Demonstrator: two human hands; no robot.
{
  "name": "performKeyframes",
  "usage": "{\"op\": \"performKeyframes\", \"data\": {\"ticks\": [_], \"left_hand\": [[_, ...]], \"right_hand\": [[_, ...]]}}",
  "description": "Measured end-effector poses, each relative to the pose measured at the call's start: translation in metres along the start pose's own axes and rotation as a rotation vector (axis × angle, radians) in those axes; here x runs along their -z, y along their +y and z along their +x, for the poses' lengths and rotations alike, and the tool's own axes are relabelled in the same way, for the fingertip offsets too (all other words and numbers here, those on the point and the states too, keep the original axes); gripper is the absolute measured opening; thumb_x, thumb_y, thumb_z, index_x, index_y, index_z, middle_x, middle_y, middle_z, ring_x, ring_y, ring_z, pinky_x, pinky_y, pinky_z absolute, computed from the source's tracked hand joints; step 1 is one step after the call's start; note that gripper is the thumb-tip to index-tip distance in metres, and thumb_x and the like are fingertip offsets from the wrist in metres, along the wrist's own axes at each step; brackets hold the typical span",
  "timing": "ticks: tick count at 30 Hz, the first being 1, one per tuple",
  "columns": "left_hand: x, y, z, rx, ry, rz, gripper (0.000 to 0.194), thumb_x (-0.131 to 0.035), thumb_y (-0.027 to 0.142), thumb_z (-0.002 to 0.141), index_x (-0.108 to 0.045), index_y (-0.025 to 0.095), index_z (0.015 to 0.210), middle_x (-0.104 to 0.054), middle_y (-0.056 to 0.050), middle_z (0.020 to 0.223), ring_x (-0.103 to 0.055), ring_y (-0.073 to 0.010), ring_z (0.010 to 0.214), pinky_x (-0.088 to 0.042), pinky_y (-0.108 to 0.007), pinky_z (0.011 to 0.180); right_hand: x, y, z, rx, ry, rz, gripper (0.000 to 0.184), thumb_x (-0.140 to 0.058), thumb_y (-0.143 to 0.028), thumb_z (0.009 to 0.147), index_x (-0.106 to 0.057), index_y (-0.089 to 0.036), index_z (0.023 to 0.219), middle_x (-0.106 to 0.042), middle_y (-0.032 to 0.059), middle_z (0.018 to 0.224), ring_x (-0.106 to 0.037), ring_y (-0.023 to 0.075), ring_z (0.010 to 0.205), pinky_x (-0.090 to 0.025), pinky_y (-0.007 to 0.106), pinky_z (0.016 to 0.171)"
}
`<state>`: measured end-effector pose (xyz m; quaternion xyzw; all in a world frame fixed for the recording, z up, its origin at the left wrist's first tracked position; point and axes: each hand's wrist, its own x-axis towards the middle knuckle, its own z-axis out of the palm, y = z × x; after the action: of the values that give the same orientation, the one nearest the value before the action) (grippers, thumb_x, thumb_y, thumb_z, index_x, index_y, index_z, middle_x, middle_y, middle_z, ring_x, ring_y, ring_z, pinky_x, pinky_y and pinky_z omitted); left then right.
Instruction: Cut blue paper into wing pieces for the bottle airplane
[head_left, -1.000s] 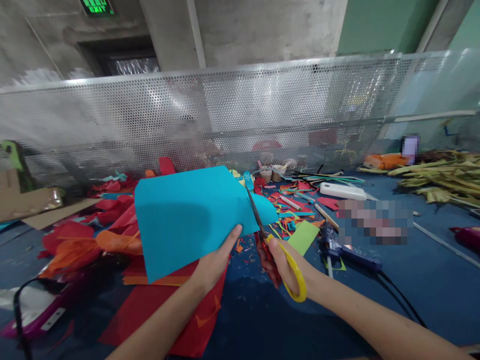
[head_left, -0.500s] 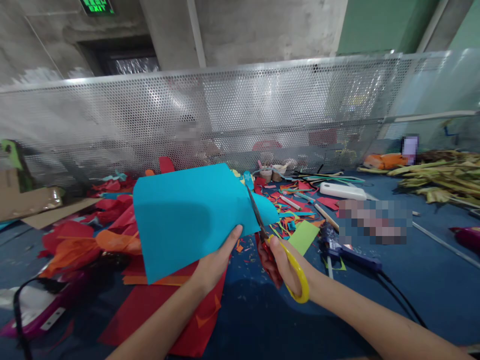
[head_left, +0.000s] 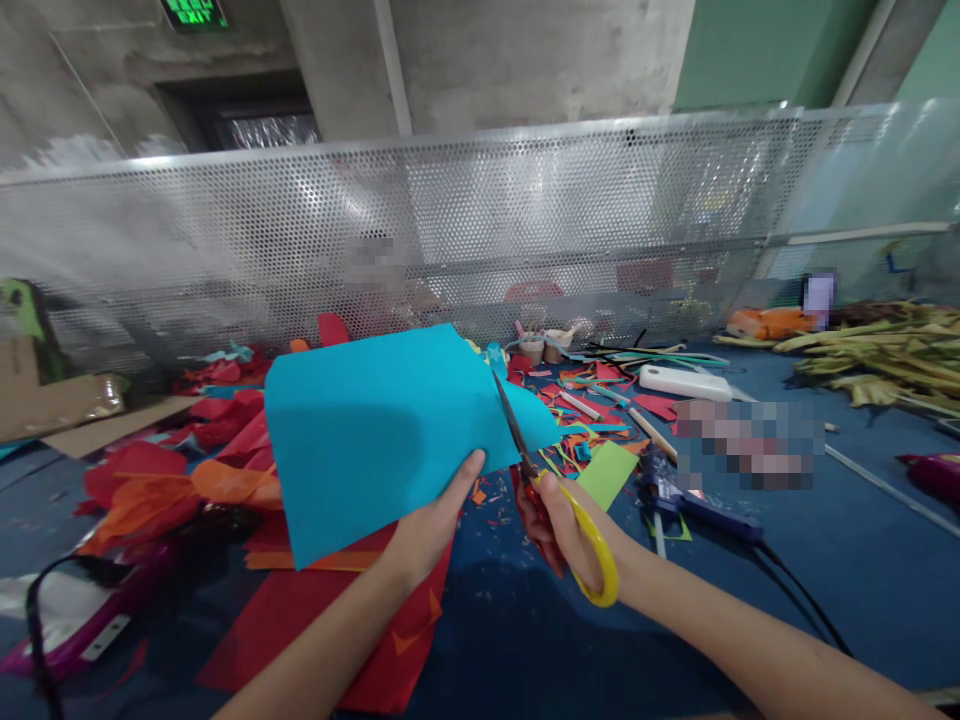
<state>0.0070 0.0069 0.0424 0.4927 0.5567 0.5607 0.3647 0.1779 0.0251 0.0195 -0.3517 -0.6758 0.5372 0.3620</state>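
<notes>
A large sheet of bright blue paper [head_left: 360, 430] is held up above the table by my left hand [head_left: 442, 515], whose thumb lies on its lower right edge. My right hand [head_left: 574, 530] is closed round a pair of scissors [head_left: 517, 430] with yellow handles. Their blades lie across the right part of the sheet, where a rounded blue piece [head_left: 534, 415] sticks out beyond the blade. Under my left arm lie red paper sheets [head_left: 300, 630] with orange ones [head_left: 322, 558] among them. The lower blade is hidden behind the paper.
Colourful paper scraps [head_left: 592, 385] and a light green paper piece [head_left: 609, 475] lie beyond my right hand. To the right are a blue glue gun [head_left: 705, 515] with a cord, a white oblong device [head_left: 686, 383] and dried stalks [head_left: 885, 345]. A perforated metal screen [head_left: 480, 220] borders the back.
Almost nothing differs. The blue sheet has shifted very slightly, while both hands and the scissors stay in nearly the same place.
</notes>
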Motion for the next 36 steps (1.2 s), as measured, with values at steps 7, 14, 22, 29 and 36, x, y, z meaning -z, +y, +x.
{"op": "performKeyframes", "data": {"ticks": [7,14,22,29,36], "left_hand": [[-0.008,0.002,0.002,-0.024,0.077,0.087,0.037,-0.067,0.051,0.070,-0.069,0.031,0.100,-0.059,0.001,0.130,-0.031,-0.0265,0.136,-0.010,-0.039,0.117],[0.001,-0.015,0.004,-0.048,0.052,0.138,0.040,-0.070,0.057,0.063,-0.070,0.032,0.094,-0.058,0.003,0.130,-0.032,-0.0271,0.136,-0.008,-0.039,0.117],[-0.003,-0.008,0.004,-0.047,0.032,0.199,0.047,-0.064,0.058,0.069,-0.067,0.028,0.105,-0.055,0.001,0.134,-0.035,-0.0266,0.134,-0.013,-0.041,0.117],[0.004,-0.011,0.004,-0.051,0.003,0.293,0.040,-0.063,0.053,0.071,-0.068,0.029,0.102,-0.057,0.001,0.132,-0.035,-0.0278,0.134,-0.012,-0.041,0.116],[0.011,-0.024,0.006,-0.094,-0.030,0.270,0.038,-0.068,0.050,0.066,-0.069,0.030,0.099,-0.056,0.001,0.133,-0.029,-0.0283,0.136,-0.008,-0.041,0.117]], "right_hand": [[0.001,0.001,0.000,-0.004,-0.002,-0.009,0.064,-0.018,-0.081,0.078,-0.036,-0.021,0.065,-0.029,-0.0080,0.046,-0.032,0.0055,0.031,-0.028,0.018,0.029],[0.000,-0.001,0.000,-0.008,0.008,-0.027,0.065,-0.016,-0.082,0.077,-0.035,-0.021,0.062,-0.026,-0.0082,0.044,-0.031,0.0059,0.031,-0.026,0.019,0.030],[0.002,-0.001,0.000,0.052,0.024,-0.109,0.063,-0.013,-0.076,0.082,-0.034,-0.021,0.061,-0.029,-0.0066,0.048,-0.033,0.0065,0.036,-0.027,0.020,0.034],[0.002,-0.002,0.000,0.060,0.051,-0.142,0.064,-0.012,-0.076,0.083,-0.033,-0.021,0.059,-0.030,-0.0058,0.047,-0.033,0.0066,0.036,-0.026,0.019,0.033],[0.001,-0.005,0.000,-0.013,0.033,-0.057,0.067,-0.017,-0.084,0.075,-0.034,-0.021,0.059,-0.029,-0.0072,0.046,-0.032,0.0059,0.031,-0.027,0.019,0.028]]}}
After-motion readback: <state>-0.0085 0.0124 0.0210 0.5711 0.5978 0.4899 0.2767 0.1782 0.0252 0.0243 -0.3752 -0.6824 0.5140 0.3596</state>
